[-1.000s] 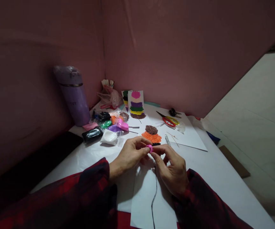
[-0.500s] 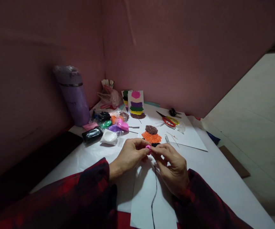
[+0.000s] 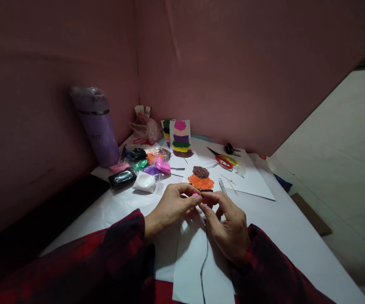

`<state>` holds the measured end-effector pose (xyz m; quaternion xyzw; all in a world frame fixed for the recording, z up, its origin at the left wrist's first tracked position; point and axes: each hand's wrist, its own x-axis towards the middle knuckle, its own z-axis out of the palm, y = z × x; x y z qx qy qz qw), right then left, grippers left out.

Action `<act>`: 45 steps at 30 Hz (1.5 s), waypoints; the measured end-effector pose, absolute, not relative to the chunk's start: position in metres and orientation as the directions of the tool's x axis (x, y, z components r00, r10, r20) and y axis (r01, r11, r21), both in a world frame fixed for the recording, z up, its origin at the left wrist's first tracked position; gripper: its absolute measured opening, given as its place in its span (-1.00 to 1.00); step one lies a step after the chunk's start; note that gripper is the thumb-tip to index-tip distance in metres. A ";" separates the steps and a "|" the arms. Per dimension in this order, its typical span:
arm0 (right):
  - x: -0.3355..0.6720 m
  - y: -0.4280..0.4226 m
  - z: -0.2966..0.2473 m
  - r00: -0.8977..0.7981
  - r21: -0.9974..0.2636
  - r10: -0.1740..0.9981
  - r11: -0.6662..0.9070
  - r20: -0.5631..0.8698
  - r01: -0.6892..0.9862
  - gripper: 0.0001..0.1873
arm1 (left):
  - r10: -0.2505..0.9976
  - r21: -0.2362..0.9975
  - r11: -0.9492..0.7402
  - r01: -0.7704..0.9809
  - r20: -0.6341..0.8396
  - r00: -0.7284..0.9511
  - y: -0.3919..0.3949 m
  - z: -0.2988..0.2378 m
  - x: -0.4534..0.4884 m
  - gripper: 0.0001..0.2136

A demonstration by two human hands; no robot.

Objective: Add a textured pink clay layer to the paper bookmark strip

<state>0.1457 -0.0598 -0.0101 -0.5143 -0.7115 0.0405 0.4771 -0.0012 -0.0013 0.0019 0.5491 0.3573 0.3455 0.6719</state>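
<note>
Slipping further behind the left thumb, the pink clay [image 3: 195, 194] is showing less of itself now than half a second ago. I am seeing pink walls [image 3: 233, 76] closing off the back and left side, while the white tabletop [image 3: 303, 249] is stretching from the right sleeve out to its slanting right edge. A flat dark shape [image 3: 52, 211] is taking up the left edge, and a purple bottle [image 3: 98, 135] is standing just beyond it, near the wall. A white sheet [image 3: 252, 179] is lying past the fingertips, and a paper strip [image 3: 185, 274] bearing a dark line is running beneath the hands. My left hand [image 3: 176, 204] is pinching the pink clay; my right hand [image 3: 228, 221] is bending its fingers just beside it, and I cannot tell whether they are gripping anything. Bagged clay packets [image 3: 146, 180] are crowding the left beyond that wrist. Scissors [image 3: 220, 158] are lying at the right rear, orange clay [image 3: 200, 183] is sitting straight ahead, brown clay [image 3: 200, 172] is touching its far side, and toothpicks [image 3: 231, 185] are lying to the right.
</note>
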 end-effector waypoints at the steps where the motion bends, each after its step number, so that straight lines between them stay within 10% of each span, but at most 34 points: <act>1: 0.146 -0.060 -0.010 -0.010 -0.550 0.771 0.464 0.637 0.694 -0.85 | 0.860 0.985 0.150 -0.079 -0.091 0.501 -0.001 0.002 -0.001 -0.76; 45: 0.148 -0.058 -0.010 -0.016 -0.529 0.728 0.512 0.685 0.677 -0.85 | 0.872 0.987 0.106 -0.122 -0.034 0.488 -0.001 0.004 0.000 -0.77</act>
